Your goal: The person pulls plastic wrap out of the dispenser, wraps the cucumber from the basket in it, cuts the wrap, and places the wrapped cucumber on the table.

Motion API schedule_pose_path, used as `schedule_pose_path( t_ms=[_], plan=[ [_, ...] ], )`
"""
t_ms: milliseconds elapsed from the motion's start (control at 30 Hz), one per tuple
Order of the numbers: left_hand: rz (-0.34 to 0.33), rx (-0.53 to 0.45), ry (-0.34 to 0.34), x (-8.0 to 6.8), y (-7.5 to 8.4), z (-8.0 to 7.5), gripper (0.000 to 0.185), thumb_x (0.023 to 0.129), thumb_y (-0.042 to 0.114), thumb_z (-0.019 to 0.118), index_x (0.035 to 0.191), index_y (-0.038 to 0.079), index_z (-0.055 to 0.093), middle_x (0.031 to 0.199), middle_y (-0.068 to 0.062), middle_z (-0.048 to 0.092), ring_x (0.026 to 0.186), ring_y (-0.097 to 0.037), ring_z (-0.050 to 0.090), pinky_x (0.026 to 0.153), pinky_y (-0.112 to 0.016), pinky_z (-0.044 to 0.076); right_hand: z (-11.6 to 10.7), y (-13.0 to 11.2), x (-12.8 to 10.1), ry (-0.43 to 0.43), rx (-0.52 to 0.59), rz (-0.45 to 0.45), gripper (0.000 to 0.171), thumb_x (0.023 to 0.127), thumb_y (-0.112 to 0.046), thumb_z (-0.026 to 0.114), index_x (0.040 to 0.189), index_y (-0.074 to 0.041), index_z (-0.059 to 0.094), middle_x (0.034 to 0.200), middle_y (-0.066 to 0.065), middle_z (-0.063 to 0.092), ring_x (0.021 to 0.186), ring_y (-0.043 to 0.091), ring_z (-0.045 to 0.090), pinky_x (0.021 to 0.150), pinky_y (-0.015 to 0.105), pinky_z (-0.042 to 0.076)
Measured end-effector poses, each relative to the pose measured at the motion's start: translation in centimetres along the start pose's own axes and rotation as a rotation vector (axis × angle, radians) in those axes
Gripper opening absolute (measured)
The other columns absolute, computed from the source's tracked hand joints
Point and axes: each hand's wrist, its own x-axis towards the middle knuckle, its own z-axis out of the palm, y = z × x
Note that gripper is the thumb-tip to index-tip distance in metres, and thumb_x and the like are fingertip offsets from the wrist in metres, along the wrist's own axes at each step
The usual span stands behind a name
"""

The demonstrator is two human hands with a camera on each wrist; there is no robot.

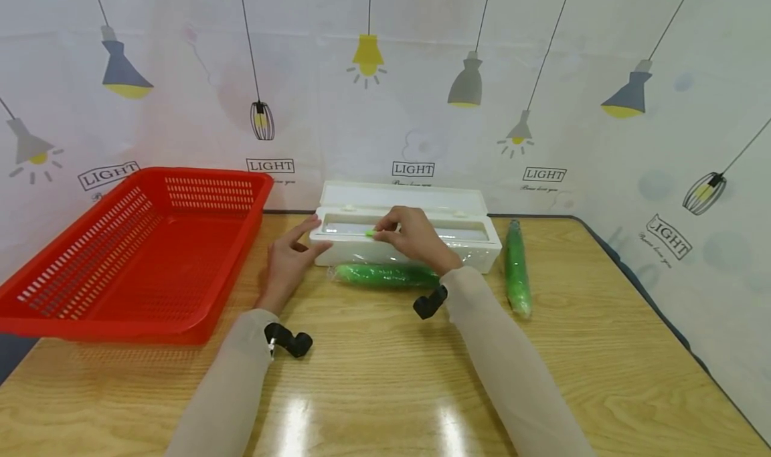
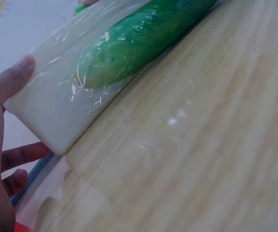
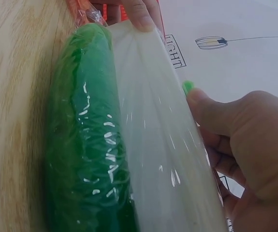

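Observation:
A long white cling film dispenser (image 1: 343, 251) stands at the back of the table with its lid (image 1: 403, 196) raised. My left hand (image 1: 286, 263) grips its left end, thumb at the front. My right hand (image 1: 415, 235) pinches a small green slide cutter (image 1: 369, 233) on the dispenser's top edge, left of the middle. Clear film runs down the front to a cucumber (image 1: 385, 276) lying along the dispenser's base. In the right wrist view the film clings round this cucumber (image 3: 90, 135), and the green cutter (image 3: 187, 86) shows at the thumb tip.
Another film-wrapped cucumber (image 1: 517, 269) lies lengthwise to the right of the dispenser. At the left stands a large red plastic basket (image 1: 231, 256) with slotted walls. Behind the wooden table (image 1: 361, 377) hangs a cloth (image 1: 325, 96) printed with lamps.

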Motion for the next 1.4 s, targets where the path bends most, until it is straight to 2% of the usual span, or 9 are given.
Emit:
schedule_pose_path(
  t_ms=[667,1400],
  plan=[
    [0.024,-0.009,0.011,0.1,-0.2,0.0,0.057,0.074,0.044,0.079,0.125,0.024,0.065,0.132,0.015,0.055,0.068,-0.019,0.053,0.058,-0.021,0.043,-1.2,1.1,-0.9,-0.013,-0.001,0.021,0.012,0.087,-0.021,0.071,0.091,-0.01,0.075,0.083,-0.002,0.065,0.073,0.013,0.056,0.068,0.03,0.047],
    [0.006,-0.009,0.003,0.1,-0.2,0.1,0.058,0.074,0.046,0.079,0.126,0.024,0.065,0.132,0.017,0.055,0.069,-0.019,0.053,0.059,-0.021,0.044,-2.3,2.2,-2.1,0.003,0.008,0.027,0.011,0.087,-0.019,0.072,0.091,-0.009,0.075,0.082,-0.001,0.065,0.075,0.015,0.056,0.068,0.032,0.047]
  ],
)
